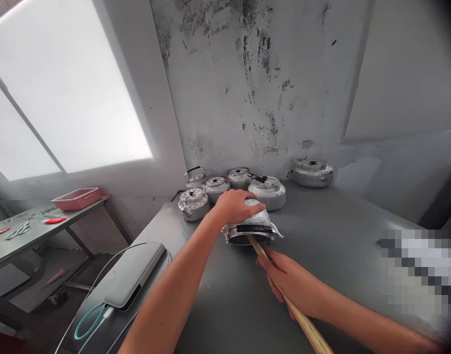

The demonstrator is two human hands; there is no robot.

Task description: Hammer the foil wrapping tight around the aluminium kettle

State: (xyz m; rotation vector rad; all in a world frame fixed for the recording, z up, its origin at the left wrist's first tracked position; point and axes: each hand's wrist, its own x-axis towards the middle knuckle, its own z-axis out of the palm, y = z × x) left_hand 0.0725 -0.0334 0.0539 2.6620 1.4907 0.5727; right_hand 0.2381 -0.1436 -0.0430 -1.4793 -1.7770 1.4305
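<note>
A silver kettle (260, 216) lies tipped on its side on the grey table (225, 305), its round opening and black handle facing me. My left hand (235, 206) rests over the kettle's body, fingers wrapped on its upper side. In my right hand (286, 280) is a wooden stick (308, 329), whose far end goes into the kettle's opening; that tip is hidden inside.
Several silver kettles (267, 194) stand behind, and another kettle (313, 173) is by the wall at right. A power bank (135, 275) with cables lies at left. A side table holds a pink basket (76, 199) and scissors (19, 231). A blurred patch covers the right edge.
</note>
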